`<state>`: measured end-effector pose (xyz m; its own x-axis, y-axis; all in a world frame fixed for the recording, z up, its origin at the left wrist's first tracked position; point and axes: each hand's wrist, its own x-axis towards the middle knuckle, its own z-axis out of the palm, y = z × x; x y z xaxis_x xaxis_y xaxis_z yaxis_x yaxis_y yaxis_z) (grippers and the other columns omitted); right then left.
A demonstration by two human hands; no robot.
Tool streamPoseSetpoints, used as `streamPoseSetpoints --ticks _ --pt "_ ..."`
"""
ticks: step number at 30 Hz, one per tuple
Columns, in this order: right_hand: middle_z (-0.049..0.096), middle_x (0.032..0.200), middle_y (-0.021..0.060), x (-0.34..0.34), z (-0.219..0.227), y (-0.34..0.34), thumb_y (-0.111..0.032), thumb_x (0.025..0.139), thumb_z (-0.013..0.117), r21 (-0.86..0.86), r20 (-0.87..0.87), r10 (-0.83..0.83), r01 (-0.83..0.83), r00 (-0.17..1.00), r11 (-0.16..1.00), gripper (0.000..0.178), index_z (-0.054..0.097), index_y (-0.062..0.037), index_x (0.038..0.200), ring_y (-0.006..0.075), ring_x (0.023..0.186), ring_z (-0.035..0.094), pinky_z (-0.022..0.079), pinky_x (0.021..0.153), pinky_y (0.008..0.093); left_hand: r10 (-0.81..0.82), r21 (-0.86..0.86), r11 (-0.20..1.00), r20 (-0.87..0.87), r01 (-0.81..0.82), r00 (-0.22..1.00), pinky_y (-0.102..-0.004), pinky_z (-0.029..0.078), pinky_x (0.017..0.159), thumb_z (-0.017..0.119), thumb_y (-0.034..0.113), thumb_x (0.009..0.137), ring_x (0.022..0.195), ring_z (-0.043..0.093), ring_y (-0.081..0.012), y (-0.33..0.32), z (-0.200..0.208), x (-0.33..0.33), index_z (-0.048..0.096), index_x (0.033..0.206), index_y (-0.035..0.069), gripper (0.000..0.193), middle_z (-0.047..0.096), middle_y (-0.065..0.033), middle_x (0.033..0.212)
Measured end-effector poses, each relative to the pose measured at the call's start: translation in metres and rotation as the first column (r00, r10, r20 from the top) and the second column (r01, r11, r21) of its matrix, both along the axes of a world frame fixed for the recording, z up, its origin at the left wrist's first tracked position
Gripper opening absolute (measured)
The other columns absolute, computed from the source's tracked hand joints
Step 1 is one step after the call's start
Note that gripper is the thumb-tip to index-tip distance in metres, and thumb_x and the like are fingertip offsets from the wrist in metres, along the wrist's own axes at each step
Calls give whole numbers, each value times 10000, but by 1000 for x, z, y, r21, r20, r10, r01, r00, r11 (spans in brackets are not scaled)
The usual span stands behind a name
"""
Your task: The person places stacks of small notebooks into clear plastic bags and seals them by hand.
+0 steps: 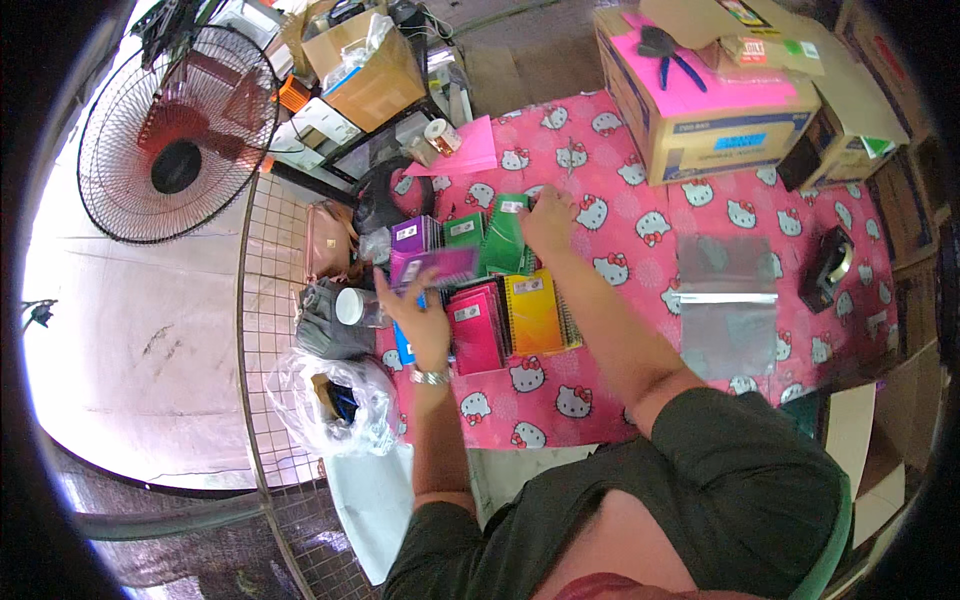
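My left hand (422, 318), a metal watch on its wrist, has its fingers around the near edge of a small purple spiral notebook (447, 266), which is blurred and tilted. At the upper right corner of a green spiral notebook (506, 240), my right hand (550, 225) is closed, its fingertips partly hidden. More purple notebooks (408, 234) and another green notebook (463, 231) lie beyond. Closer to me are stacks of red-pink notebooks (476, 335) and yellow notebooks (531, 312). A blue notebook (404, 345) shows partly beneath my left hand.
A pink patterned cloth (640, 290) covers the table. Clear zip bags (728, 340) and a black tape dispenser (828, 270) lie to the right. Far right, pliers (668, 60) rest on a cardboard box (690, 140). A white-lidded jar (355, 307), plastic bag (335, 400) and fan (178, 135) are left.
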<state>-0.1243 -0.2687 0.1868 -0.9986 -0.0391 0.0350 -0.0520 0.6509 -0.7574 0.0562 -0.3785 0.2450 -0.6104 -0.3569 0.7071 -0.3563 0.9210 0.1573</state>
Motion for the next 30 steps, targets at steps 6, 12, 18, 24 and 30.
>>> streamPoseSetpoints --ticks 6,12,18,24,30 --pt "574 1048 215 0 -7 -20 -223 732 683 64 -87 121 -116 989 991 437 474 8 1039 352 951 557 455 838 472 132 878 -162 -433 451 892 -356 492 865 513 -99 708 1036 564 -229 46 -53 36 628 1037 22 369 583 -135 1110" --pt "591 891 214 -32 -15 -25 -137 696 716 -308 -244 76 -151 967 939 364 491 5 944 369 844 587 483 725 416 216 638 -359 -653 681 726 -466 485 867 526 202 855 1032 576 -272 67 -56 69 576 1134 10 342 597 -125 1114" --pt "607 854 157 1 70 -9 -183 675 723 -602 -198 568 -556 799 573 394 517 -23 970 287 803 609 482 708 391 335 651 -379 -566 658 753 -460 432 956 421 513 925 1167 512 -303 88 -45 81 533 1227 26 584 516 -139 1296" --pt "574 912 118 73 34 21 -156 693 741 -412 -24 896 -821 444 396 391 523 -13 984 227 869 562 466 765 351 414 513 -491 -573 704 707 -445 452 949 443 508 917 1110 550 -294 115 -30 67 463 1284 50 587 518 -139 1286" --pt "517 1073 212 80 -23 84 -352 712 760 12 -203 375 -381 905 925 557 530 7 1070 362 1061 519 455 879 423 348 738 -292 -510 608 786 -452 526 832 538 112 907 1020 595 -287 140 -68 121 386 1325 103 445 534 -109 1206"
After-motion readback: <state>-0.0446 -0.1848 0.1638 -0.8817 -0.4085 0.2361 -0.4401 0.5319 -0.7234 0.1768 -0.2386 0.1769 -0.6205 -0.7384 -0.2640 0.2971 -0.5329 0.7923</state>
